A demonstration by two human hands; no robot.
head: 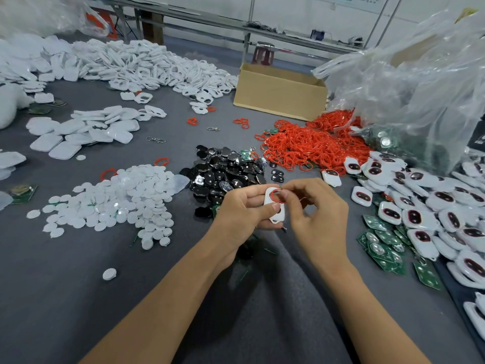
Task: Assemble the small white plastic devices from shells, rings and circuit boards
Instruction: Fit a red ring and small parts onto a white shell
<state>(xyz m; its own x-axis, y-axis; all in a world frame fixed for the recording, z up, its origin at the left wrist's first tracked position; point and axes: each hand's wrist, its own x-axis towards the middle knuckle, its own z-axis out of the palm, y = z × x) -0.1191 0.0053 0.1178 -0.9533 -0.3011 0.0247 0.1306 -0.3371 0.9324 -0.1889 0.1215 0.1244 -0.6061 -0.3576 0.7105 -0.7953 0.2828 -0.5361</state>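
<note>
Centrally, above a grey surface (78, 285), the left hand (244, 214) holds a white shell (277, 218), its grip curled round it; the right hand (317, 216) pinches a red ring (275, 191) at the shell's upper opening, grip closed; ring pile (309, 145) beyond, white discs (118, 198) left, green boards (380, 243) right.

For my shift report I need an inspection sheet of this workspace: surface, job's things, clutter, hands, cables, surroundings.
Surface: grey table, crowded with parts.
Job's things: white shell with red ring at its opening; piles of red rings, white discs, black parts, green boards, ringed shells.
Clutter: cardboard box, plastic bags, loose metal clips.
Hands: left hand holds the white shell; right hand pinches the red ring.
Cables: nothing seen for certain.
Surroundings: metal bench, red stool behind.
</note>
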